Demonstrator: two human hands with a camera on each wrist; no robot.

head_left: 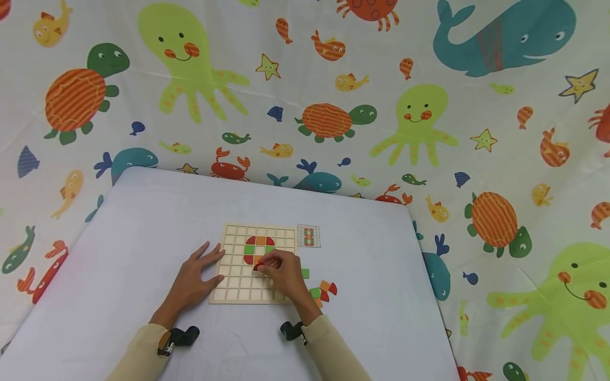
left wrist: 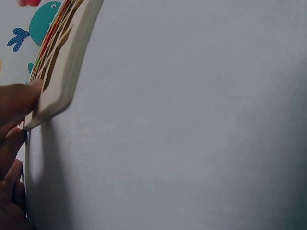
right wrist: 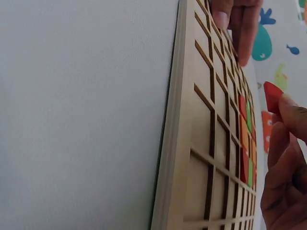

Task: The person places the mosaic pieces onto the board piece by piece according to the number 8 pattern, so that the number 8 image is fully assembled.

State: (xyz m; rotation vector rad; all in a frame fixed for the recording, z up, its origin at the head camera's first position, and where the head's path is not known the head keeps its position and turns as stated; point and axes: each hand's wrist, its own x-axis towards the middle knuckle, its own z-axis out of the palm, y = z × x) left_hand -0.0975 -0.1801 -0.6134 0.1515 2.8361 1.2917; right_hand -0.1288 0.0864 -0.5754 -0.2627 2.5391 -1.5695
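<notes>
A wooden grid board lies on the table. My left hand rests at its left edge, fingers spread, with the thumb on the rim in the left wrist view. Over the board, my right hand pinches a red quarter-circle piece between thumb and finger, held above the grid in the right wrist view. Set in the grid are several pieces: red quarter-circles, green squares and orange squares. My right hand hides part of this pattern.
A small pattern card lies by the board's upper right corner. Right of the board are loose pieces, among them a green square, an orange square and a red quarter-circle. A printed sea-animal cloth hangs behind the table.
</notes>
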